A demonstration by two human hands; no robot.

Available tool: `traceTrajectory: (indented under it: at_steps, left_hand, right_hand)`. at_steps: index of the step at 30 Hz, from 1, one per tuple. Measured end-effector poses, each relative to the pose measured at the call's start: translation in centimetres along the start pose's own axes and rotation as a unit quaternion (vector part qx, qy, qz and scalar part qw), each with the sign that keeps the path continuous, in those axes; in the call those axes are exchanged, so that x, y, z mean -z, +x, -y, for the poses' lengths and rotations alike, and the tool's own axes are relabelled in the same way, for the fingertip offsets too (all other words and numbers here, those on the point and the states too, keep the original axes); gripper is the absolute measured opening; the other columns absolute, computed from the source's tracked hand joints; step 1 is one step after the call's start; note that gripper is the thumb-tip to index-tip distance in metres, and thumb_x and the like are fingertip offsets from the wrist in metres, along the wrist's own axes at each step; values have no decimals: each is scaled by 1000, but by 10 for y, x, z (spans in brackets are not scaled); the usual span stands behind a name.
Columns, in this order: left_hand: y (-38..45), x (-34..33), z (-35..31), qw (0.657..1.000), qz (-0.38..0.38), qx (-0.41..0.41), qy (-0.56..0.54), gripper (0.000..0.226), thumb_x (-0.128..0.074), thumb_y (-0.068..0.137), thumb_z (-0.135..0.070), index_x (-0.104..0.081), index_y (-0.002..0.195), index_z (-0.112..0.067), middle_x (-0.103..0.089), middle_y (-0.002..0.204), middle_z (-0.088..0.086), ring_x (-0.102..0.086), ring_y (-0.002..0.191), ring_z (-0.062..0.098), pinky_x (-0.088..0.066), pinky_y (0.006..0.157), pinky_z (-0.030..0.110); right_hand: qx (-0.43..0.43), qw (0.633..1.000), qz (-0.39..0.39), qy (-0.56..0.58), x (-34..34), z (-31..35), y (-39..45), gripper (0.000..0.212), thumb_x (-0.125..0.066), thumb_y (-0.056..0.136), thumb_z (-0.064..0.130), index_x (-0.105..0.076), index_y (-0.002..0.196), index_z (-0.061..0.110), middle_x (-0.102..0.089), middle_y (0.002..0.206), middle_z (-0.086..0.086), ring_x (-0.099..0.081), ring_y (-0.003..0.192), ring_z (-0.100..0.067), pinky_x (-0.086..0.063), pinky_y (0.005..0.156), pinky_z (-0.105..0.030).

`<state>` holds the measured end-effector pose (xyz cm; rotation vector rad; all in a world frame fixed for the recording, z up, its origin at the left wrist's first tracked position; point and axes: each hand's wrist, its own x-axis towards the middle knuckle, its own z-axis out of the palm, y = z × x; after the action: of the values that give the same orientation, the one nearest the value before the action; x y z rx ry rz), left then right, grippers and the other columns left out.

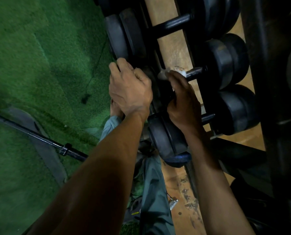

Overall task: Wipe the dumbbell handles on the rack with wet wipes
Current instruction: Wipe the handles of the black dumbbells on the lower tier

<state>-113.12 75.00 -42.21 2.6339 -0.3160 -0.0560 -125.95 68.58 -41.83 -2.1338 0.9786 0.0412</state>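
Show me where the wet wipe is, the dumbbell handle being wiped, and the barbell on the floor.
wet wipe (165, 74): head view, on the white wad poking out above the right hand's fingers.
dumbbell handle (194, 73): head view, on its bare metal stretch.
barbell (44, 139): head view, mid-shaft over the turf.

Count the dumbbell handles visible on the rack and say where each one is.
3. The top handle is bare; the middle handle is under the right hand and its wipe; the lowest handle shows only a stub. Others may be hidden.

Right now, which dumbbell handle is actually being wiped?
The middle handle: the right hand presses a white wipe on it. The handles above and below are untouched.
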Motion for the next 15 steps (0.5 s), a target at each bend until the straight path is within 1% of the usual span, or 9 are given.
traceTrajectory:
  at_steps: [2, 4, 5, 6, 8, 10, 12, 14, 15]
  left_hand:
    - [0, -1, 0, 1000, 2, 1, 0, 20, -43, 81, -21, -57, 90, -10, -58, 96, 11, -57, 78, 33, -46, 64, 48]
    - [0, -1, 0, 1000, 3, 0, -1, 19, -44, 81, -20, -57, 90, -10, -58, 96, 10, -57, 77, 32, -46, 64, 47]
    - [0, -1, 1, 1000, 4, 0, -1, 18, -44, 81, -20, -56, 90, -10, -57, 96, 10, -57, 77, 32, -46, 64, 47]
    - [1, -1, 1, 1000, 5, 0, -1, 18, -44, 81, -20, -56, 90, -10, -57, 96, 10, -57, 77, 32, -46, 64, 47]
    - [0, 0, 1, 1000, 7, 1, 1, 18, -44, 81, -21, -56, 91, -10, -58, 96, 11, -57, 78, 32, -46, 65, 47]
    - [0, 1, 1, 1000, 7, -1, -1, 18, -45, 82, -20, -57, 91, -10, -58, 96, 11, -57, 77, 32, -44, 64, 45]
    - [0, 1, 0, 1000, 8, -1, -1, 18, -46, 82, -20, -57, 91, -9, -58, 96, 11, -57, 77, 31, -42, 63, 43]
    - [1, 2, -1, 1000, 11, 2, 1, 19, -46, 82, -21, -57, 91, -10, -58, 97, 11, -57, 78, 32, -42, 64, 44]
    - [1, 2, -1, 1000, 12, 4, 1, 19, -46, 82, -22, -57, 92, -10, -58, 98, 11, -57, 79, 33, -43, 64, 45]
  right_hand:
    - [-60, 992, -3, -107, -1, 2, 3, 79, -54, 92, 8, -24, 161, 27, -17, 170, 9, -47, 135, -31, -50, 85, -39]
    - [-98, 979, -33, -177, -2, 4, 5, 79, -57, 95, 20, -17, 163, 25, -10, 172, 6, -51, 126, -35, -52, 77, -42]
    - [-111, 973, -52, -195, -1, 5, 7, 76, -49, 95, 24, -16, 163, 23, -8, 172, 5, -52, 122, -36, -53, 74, -42]
    - [-127, 968, -69, -206, 0, 6, 8, 76, -37, 92, 28, -14, 164, 22, -6, 173, 5, -53, 119, -37, -54, 73, -43]
    - [-150, 961, -80, -218, 1, 11, 7, 86, -16, 80, 36, -13, 164, 19, -5, 173, 5, -52, 120, -36, -53, 80, -47]
    - [-163, 959, -80, -219, 1, 15, 4, 92, -11, 75, 38, -14, 164, 17, -5, 173, 5, -47, 128, -35, -49, 90, -47]
    - [-170, 957, -90, -218, 1, 17, 4, 88, -19, 77, 33, -18, 163, 16, -9, 173, 4, -41, 138, -33, -43, 98, -46]
    - [-178, 957, -114, -198, -1, 18, 2, 81, -35, 82, 18, -22, 162, 12, -15, 173, 0, -33, 147, -31, -37, 108, -44]
    - [-183, 962, -126, -162, -3, 18, 1, 80, -40, 84, 10, -22, 162, 9, -16, 172, -3, -28, 152, -30, -32, 115, -38]
